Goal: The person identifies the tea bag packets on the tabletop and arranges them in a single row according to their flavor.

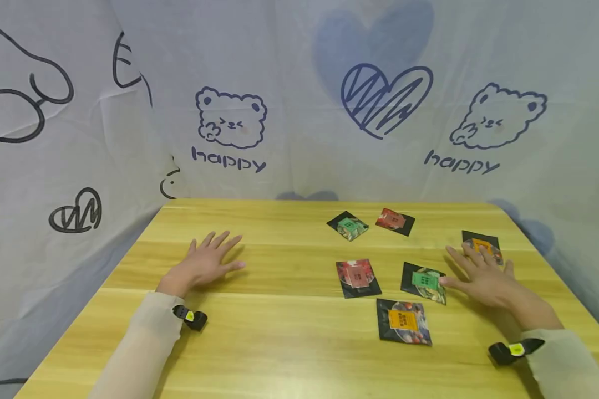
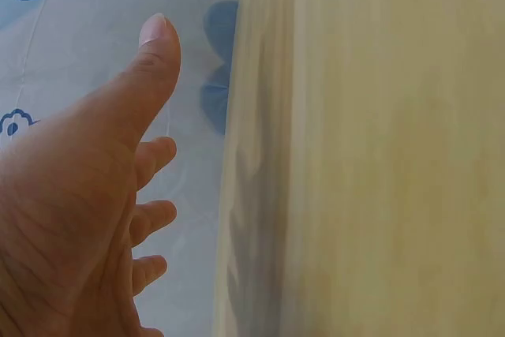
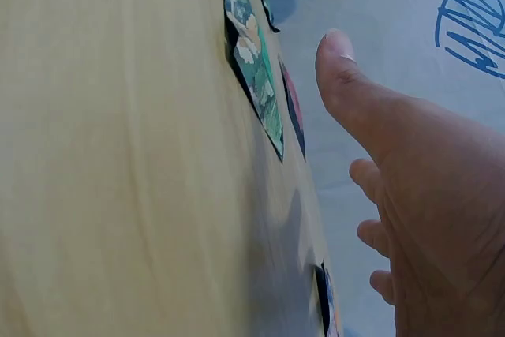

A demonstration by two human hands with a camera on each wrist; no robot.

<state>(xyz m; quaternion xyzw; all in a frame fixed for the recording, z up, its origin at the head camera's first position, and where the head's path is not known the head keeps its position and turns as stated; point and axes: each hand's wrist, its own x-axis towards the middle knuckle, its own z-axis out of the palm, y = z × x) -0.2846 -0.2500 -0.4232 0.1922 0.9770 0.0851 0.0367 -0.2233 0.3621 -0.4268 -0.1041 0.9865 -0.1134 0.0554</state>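
Note:
My left hand (image 1: 204,266) is held over the left part of the table with its fingers spread and nothing in it. On the other side my right hand (image 1: 489,281), also spread and holding nothing, is just above the tabletop. Nearest to it are a green-labelled black packet (image 1: 423,281) by the thumb and an orange-labelled packet (image 1: 483,244), partly hidden behind the fingertips. A red-labelled packet (image 1: 358,278) and another orange-labelled packet (image 1: 404,321) lie flat further left and nearer. In the right wrist view, a gap separates the hand from the green packet (image 3: 254,65).
Another green-labelled packet (image 1: 348,225) and a second red-labelled one (image 1: 395,221) lie toward the far edge of the wooden table (image 1: 279,354). White cloth (image 1: 299,111) with bear and heart drawings hangs behind and beside the table. Each wrist wears a small black camera.

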